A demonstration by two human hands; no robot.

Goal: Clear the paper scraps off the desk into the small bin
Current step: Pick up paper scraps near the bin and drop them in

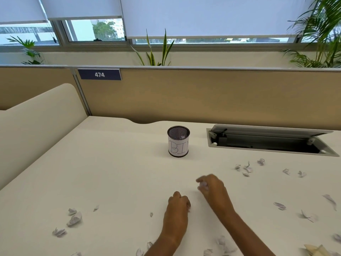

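Here: "BI" bin (178,147), "474" sign (99,74), scraps (203,184) in fingers (201,179).

This is an office cubicle: a pale tabletop (110,163) enclosed by tan partition panels (203,97), one bearing a numbered plate reading 474 (99,74), with a flip-up cable hatch (271,140) set in the surface and potted plants (156,52) beneath blind-covered windows (96,30).
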